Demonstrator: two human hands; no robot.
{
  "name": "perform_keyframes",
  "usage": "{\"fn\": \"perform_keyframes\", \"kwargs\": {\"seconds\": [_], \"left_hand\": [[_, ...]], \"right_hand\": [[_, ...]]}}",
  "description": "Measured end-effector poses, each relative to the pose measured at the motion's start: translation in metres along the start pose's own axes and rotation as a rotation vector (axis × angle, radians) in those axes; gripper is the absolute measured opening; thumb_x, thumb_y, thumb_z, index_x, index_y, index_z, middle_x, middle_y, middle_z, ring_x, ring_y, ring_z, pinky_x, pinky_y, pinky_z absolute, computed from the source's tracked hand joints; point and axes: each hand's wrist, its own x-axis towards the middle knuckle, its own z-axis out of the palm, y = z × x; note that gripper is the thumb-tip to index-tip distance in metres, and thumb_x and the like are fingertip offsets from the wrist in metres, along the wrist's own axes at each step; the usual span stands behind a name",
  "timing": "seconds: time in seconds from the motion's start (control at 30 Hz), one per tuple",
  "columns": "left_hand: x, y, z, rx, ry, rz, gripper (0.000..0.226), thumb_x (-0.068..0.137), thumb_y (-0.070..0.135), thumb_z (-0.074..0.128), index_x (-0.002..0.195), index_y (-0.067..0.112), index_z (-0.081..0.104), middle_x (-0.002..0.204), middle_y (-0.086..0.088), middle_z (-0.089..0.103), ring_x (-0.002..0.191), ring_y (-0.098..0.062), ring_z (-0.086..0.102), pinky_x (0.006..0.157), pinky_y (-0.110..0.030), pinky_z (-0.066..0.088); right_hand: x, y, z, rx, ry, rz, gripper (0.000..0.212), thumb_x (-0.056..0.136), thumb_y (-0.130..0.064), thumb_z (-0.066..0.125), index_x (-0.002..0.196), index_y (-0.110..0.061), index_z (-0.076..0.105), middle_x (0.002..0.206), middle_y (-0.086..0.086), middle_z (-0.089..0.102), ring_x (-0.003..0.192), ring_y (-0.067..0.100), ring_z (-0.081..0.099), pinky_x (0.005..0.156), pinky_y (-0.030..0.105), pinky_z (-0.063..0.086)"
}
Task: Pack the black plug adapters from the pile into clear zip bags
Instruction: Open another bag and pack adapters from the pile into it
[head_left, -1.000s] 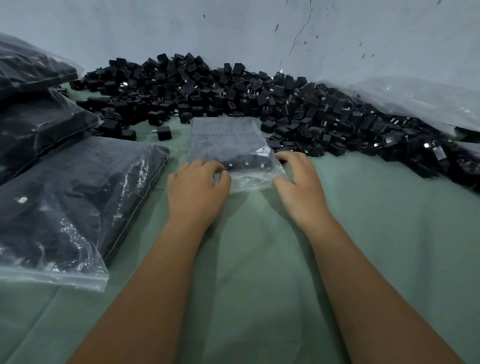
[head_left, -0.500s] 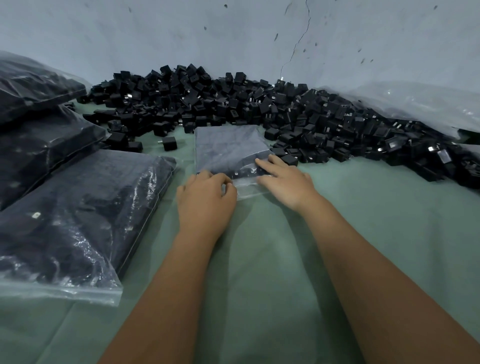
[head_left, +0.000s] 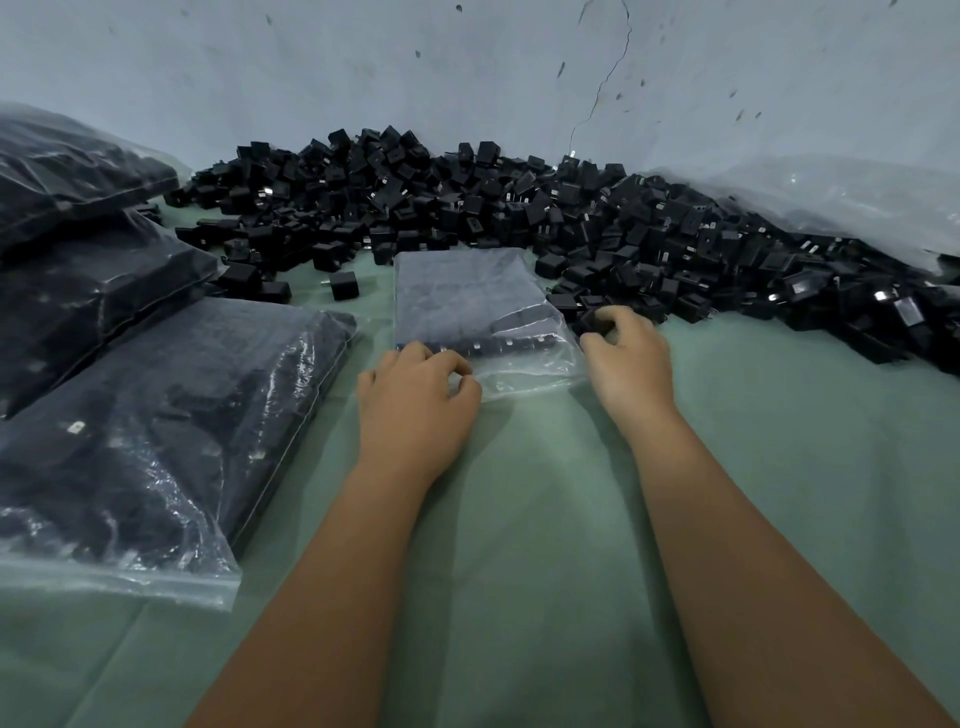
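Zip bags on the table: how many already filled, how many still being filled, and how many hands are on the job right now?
Filled zip bags stacked at left: 3, namely
Zip bag being filled, at the centre: 1
Hands at work: 2, left hand pinching that bag's mouth, right hand gripping an adapter at the pile's edge
Total: 4 bags, 2 hands

A clear zip bag (head_left: 480, 306), partly filled with black adapters, lies flat on the green cloth (head_left: 545, 519) just below centre. The left hand (head_left: 415, 400) pinches the bag's open near edge at its 7 o'clock corner. The right hand (head_left: 626, 353), at the bag's 4 o'clock, curls round an adapter (head_left: 592, 321) at the pile's (head_left: 519, 208) near fringe. Three filled bags (head_left: 156, 426) (stacked, overlapping) lie toward 9 o'clock.
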Motion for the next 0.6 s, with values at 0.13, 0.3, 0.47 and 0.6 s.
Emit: {"fn": "perform_keyframes", "kwargs": {"seconds": [0.13,0.3,0.47,0.6], "left_hand": [[-0.0024,0.0012,0.0,0.012,-0.001,0.024,0.023,0.094,0.039,0.046,0.102,0.038,0.067,0.079,0.012,0.046,0.092,-0.012,0.04,0.092,-0.034,0.025],[-0.0018,0.0014,0.0002,0.03,-0.028,0.039,0.023,0.095,0.041,0.046,0.103,0.039,0.067,0.076,0.013,0.043,0.093,-0.014,0.043,0.094,-0.036,0.027],[-0.0013,0.0004,0.0012,0.034,-0.037,0.042,0.023,0.096,0.037,0.045,0.104,0.039,0.066,0.076,0.013,0.043,0.094,-0.015,0.046,0.091,-0.035,0.025],[-0.0008,-0.0008,0.0016,0.035,-0.051,0.039,0.023,0.096,0.036,0.044,0.105,0.04,0.065,0.078,0.012,0.044,0.097,-0.014,0.047,0.093,-0.036,0.025]], "right_hand": [[0.0017,-0.0003,0.0028,-0.265,-0.236,-0.023,0.048,0.1,-0.05,0.016,0.148,-0.048,0.019,0.16,-0.004,0.013,0.146,0.02,0.014,0.115,0.042,0.008],[0.0001,0.0017,0.0019,-0.063,-0.022,-0.042,0.035,0.099,-0.037,0.033,0.122,-0.033,0.059,0.121,0.001,0.046,0.122,0.021,0.04,0.101,0.032,0.025],[0.0029,0.0037,0.0013,-0.296,-0.1,-0.013,0.049,0.101,-0.033,0.036,0.149,-0.036,0.026,0.145,0.007,0.035,0.13,0.028,0.031,0.107,0.039,0.025],[0.0026,0.0011,0.0062,-0.443,-0.118,-0.046,0.045,0.098,-0.038,0.042,0.141,-0.037,0.032,0.14,0.007,0.041,0.128,0.029,0.031,0.104,0.039,0.024]]}}
